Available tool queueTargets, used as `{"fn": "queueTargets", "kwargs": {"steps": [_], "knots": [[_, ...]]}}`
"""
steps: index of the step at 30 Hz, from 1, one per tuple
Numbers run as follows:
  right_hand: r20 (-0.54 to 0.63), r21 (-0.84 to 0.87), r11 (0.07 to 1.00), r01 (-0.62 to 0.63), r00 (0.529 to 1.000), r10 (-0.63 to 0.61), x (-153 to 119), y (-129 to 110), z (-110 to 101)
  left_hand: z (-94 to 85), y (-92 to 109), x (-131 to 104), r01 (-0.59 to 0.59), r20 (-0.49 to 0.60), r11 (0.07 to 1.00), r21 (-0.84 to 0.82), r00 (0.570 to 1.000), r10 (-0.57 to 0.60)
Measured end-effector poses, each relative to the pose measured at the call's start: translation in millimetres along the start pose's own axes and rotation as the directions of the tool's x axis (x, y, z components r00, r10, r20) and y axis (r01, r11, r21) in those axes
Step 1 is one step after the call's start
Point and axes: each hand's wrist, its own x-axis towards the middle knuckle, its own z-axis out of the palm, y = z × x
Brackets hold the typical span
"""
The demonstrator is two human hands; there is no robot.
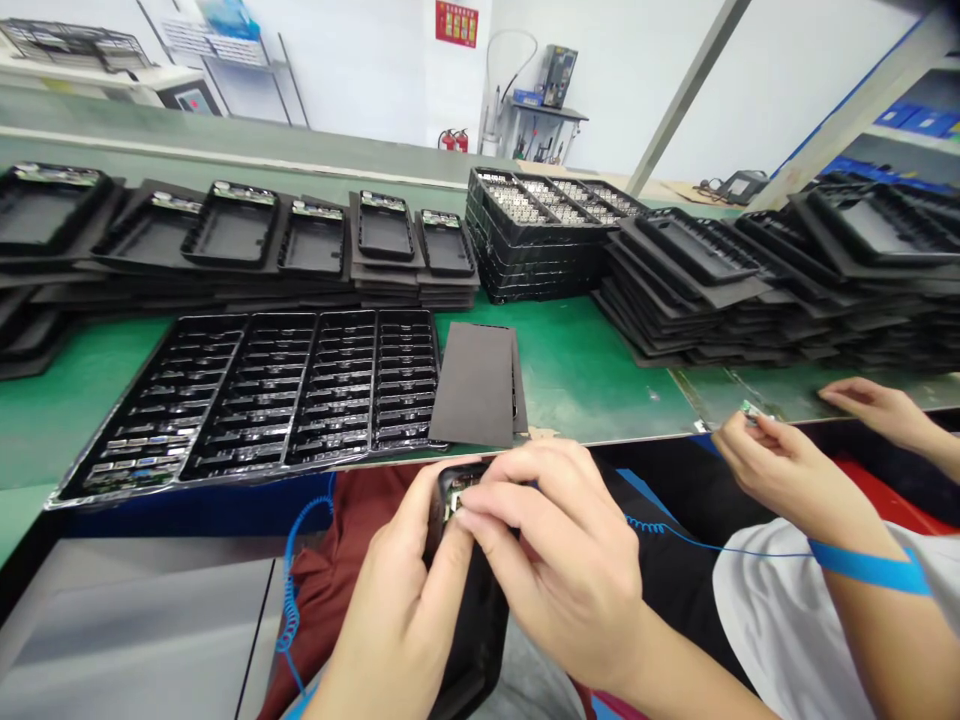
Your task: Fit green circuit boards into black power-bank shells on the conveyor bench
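My left hand (pixel 401 600) is wrapped round a black plastic casing (pixel 480 620), held tilted over my lap below the bench edge. A small green circuit board (pixel 453 494) with a white part shows at the casing's upper end. My right hand (pixel 566 560) is closed there, its thumb and index fingertips pinched at the board beside my left thumb. The fingers hide most of the board and the upper casing. Just beyond my hands, dark grey foam sheets (pixel 474 385) lie on the bench next to a slotted black tray (pixel 306 390).
Stacks of black casings on grey sheets stand at the back left (pixel 229 225) and right (pixel 697 245). Between them rises a pile of black trays (pixel 540 250). At right, a co-worker's hand (pixel 780 455) holds a small part. A coiled blue cord (pixel 289 590) hangs left.
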Motion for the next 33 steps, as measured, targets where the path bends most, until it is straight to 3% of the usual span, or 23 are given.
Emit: {"fn": "queueTargets", "kwargs": {"steps": [6,12,18,33], "knots": [[-0.003,0.018,1.0,0.015,1.0,-0.015,-0.8,1.7,-2.1,0.1,2.0,-1.0,-0.029,0.008,1.0,0.012,1.0,0.029],[0.003,0.041,0.999,-0.033,0.999,0.033,4.2,2.1,-6.3,3.4,4.6,-2.0,-0.059,0.06,0.99,0.125,0.997,0.052],[0.051,0.028,1.0,0.004,0.999,-0.005,3.0,6.2,-10.3,5.4,9.6,2.4,-0.146,0.103,0.976,0.159,0.986,0.131],[-0.03,0.025,0.993,0.118,0.993,-0.118,-3.1,10.0,-13.8,5.5,11.1,3.3,-0.211,0.131,0.958,0.194,0.973,0.188]]}}
